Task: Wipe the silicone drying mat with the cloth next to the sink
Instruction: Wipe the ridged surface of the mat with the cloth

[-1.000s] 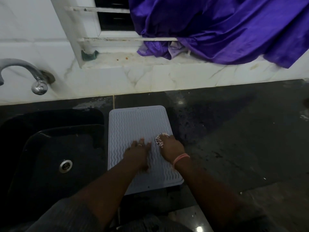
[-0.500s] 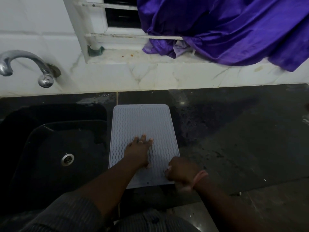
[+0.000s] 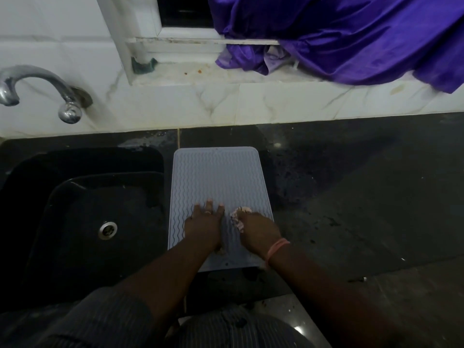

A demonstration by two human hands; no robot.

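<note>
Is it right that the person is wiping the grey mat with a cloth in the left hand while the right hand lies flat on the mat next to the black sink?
Not quite: the hands are swapped. The head view shows the right hand gripping the cloth on the grey mat, while the left hand lies flat on it, beside the black sink.

A dark polished stone countertop (image 3: 351,197) carries a pale grey ribbed silicone drying mat (image 3: 216,177), lying flat just beside the black sink (image 3: 82,197).
</note>
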